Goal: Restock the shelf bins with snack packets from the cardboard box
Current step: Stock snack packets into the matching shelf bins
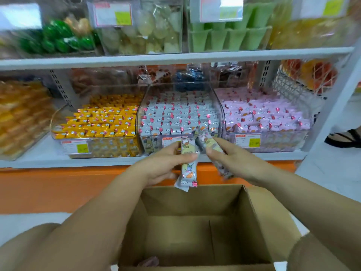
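1. The left hand [166,163] has its fingers and thumb curled round a grey packet [188,171]. It holds the packet upright, just above the far edge of the cardboard box [175,200].
2. The grey packet carries a cartoon figure, small white clouds and a red mark at its lower end. Its lettering is too small to read.
3. The right hand [234,161] pinches a second packet [208,142], which is tilted and blurred. The packet's upper end lies at the front lip of the middle bin [217,106].
4. The middle bin is clear plastic and packed with rows of matching grey packets.
5. The left bin [58,124] holds yellow packets and the right bin [304,132] holds pink ones, all with the same cloud print.
6. Each bin front bears a white price tag with a red header and a yellow patch, and the hands partly hide the middle one. The right tag [248,140] seems to end in ".80", and the rest is blurred.
7. The cardboard box stands open below the hands, with one pinkish packet [150,261] on its floor.
8. The upper shelf [175,57] carries bins of green and pale sweets, and their labels are unreadable.
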`<act>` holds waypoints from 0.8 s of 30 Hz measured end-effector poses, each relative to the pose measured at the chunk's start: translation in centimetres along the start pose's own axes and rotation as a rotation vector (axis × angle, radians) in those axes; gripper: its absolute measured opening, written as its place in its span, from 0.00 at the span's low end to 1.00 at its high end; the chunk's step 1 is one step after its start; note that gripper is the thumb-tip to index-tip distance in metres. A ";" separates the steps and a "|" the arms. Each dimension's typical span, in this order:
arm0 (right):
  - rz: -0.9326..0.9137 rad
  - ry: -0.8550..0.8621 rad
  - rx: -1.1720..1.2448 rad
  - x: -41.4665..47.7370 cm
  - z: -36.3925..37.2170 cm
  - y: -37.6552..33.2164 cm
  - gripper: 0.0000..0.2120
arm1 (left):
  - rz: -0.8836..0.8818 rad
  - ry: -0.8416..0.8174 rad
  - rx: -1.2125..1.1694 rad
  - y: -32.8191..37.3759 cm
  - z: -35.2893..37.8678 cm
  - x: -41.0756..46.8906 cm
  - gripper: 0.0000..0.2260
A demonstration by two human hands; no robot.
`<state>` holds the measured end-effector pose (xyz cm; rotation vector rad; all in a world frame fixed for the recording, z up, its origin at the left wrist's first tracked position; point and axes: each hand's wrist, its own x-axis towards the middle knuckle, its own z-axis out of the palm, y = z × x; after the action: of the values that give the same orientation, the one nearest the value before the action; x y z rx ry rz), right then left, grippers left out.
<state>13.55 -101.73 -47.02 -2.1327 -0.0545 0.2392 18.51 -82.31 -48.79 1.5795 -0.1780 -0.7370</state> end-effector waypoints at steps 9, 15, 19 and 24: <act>-0.169 0.430 -0.393 4.5 -4.6 -1.9 0.20 | 0.282 0.311 0.009 4.0 -3.4 0.8 0.25; -0.230 0.399 -0.461 8.3 -5.7 -3.5 0.21 | 0.315 0.361 -0.085 4.0 -4.5 3.4 0.13; -0.234 0.268 -0.607 10.1 -6.0 -4.1 0.19 | 0.310 0.371 -0.086 3.2 -4.9 4.3 0.18; -0.241 0.217 -0.579 11.5 -4.3 -3.3 0.15 | 0.311 0.364 -0.087 2.6 -5.4 4.2 0.18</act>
<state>25.86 -101.97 -43.77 -2.6837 -0.2806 -0.1753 25.49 -80.44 -47.97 1.5300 -0.1177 -0.2071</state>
